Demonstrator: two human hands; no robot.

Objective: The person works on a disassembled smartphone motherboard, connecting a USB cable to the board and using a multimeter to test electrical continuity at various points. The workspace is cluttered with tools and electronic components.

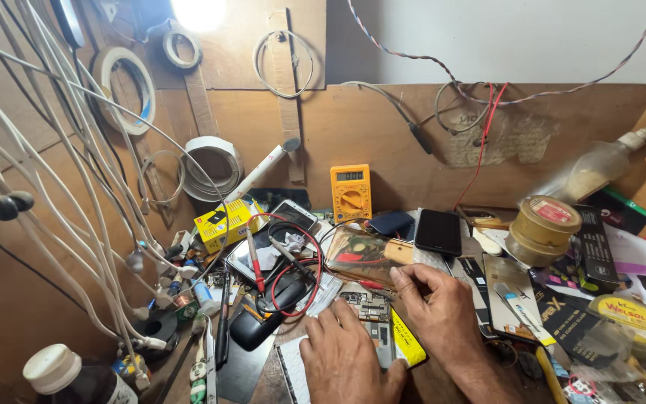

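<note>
From the head camera, the left hand [349, 359] lies flat on an opened phone [380, 329], its fingers [338, 318] a little spread. The right hand [443, 318] curls its fingers [407, 278] on the phone's top edge, beside a clear phone case [357, 253]. The phone lies on the messy table [263, 378], near a yellow meter [351, 192].

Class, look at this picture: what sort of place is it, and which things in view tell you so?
Probably a phone repair bench: both hands, the left hand and the right hand, rest on an opened phone, a yellow multimeter leans against the board, and solder tins crowd the cluttered bench.
</note>
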